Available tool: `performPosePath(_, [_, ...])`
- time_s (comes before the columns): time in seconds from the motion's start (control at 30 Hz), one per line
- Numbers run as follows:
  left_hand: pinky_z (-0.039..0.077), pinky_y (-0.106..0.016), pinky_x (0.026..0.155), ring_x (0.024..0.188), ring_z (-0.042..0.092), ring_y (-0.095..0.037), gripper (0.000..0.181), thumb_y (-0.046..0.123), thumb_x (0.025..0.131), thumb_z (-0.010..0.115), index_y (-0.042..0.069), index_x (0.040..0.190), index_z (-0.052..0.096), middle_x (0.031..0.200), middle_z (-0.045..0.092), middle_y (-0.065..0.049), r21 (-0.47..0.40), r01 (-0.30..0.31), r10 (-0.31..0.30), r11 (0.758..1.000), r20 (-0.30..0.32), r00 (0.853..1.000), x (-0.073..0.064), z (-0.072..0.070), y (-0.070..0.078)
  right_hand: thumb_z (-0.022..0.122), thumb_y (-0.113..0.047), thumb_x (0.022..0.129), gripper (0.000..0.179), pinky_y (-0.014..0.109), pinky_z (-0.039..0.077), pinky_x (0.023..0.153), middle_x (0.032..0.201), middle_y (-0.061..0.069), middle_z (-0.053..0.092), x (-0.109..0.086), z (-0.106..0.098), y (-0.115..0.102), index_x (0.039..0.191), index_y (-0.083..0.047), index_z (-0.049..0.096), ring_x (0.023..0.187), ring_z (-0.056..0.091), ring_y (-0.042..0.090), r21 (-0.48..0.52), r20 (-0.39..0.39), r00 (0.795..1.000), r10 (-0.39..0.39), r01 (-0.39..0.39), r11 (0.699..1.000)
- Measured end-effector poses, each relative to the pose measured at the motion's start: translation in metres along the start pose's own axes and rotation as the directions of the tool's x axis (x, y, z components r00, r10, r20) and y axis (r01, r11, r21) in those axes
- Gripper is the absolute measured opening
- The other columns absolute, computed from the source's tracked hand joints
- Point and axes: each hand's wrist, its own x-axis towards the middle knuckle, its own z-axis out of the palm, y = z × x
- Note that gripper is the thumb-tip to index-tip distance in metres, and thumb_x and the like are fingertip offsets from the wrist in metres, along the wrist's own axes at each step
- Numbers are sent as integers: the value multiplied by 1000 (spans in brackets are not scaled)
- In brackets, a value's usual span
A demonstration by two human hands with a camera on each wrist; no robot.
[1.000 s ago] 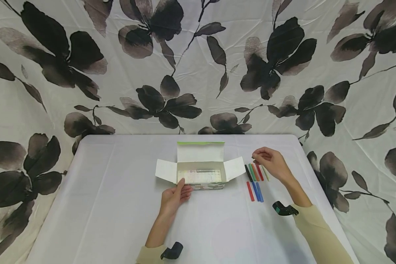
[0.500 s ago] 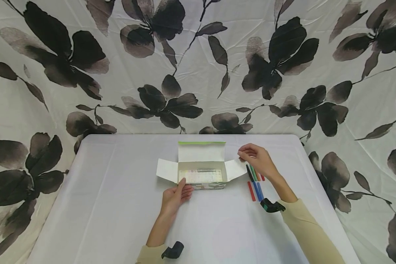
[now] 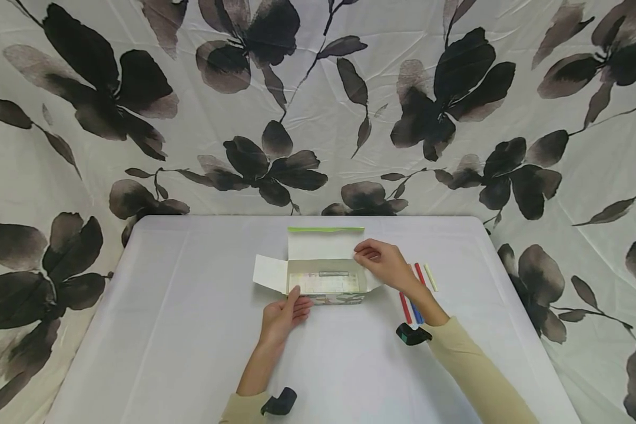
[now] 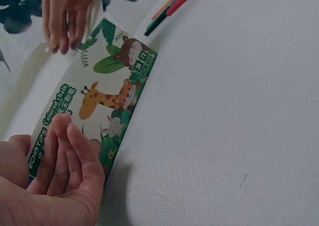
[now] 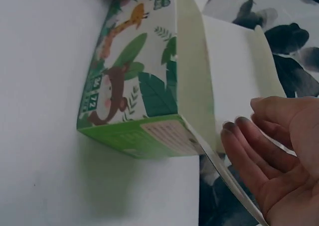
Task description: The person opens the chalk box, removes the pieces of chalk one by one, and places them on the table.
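A colored chalk box [image 3: 323, 298] with animal pictures on its front stands with its lid raised and side flaps spread. Inside lie a pale sheet and a slim grey bar [image 3: 333, 274]. My left hand [image 3: 283, 318] grips the front wall near its left end, thumb over the rim and fingers along the outside [image 4: 65, 166]. Over the right flap [image 3: 373, 282] hovers my right hand [image 3: 384, 262], fingers loosely bent, with nothing visible between them in the right wrist view. Part of that flap is hidden behind this hand.
Right of the box lie several colored sticks, among them a red stick [image 3: 405, 308], a blue stick [image 3: 417, 314] and a yellow stick [image 3: 430, 277]. My right forearm covers others. Behind the white table [image 3: 191, 330] hangs a floral cloth [image 3: 318, 106].
My right hand has moved left from beside the sticks to above the box's right flap. The yellow stick's full length has come into view. My left hand stays on the front wall.
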Motion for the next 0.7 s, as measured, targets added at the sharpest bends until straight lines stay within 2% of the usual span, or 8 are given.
performPosePath(0.2, [61,-22,75,83,73,-15,53,41,102,65,-12,104,71,96,77,-14,-8,2,-2,1000,-2,1000,2,0,-2,72,-1,95,17,36,61,83,99,18,74,2,22,2,109,8,69,92,72,28,3,82,994,-76,76,997])
performPosePath(0.47, [61,-23,74,82,73,-15,53,41,102,66,-12,102,72,95,77,-14,-23,-3,3,1000,5,1000,1,0,-1,71,3,94,17,33,62,79,98,18,74,6,43,1,109,10,69,88,72,27,-96,148,981,-125,140,985])
performPosePath(0.7, [61,-23,76,83,73,-14,55,41,102,65,-13,106,70,98,77,-15,-23,-1,2,1000,15,1000,1,-1,0,71,-2,96,15,33,60,79,98,13,74,8,57,0,109,7,71,87,69,21,-211,216,973,-86,133,968])
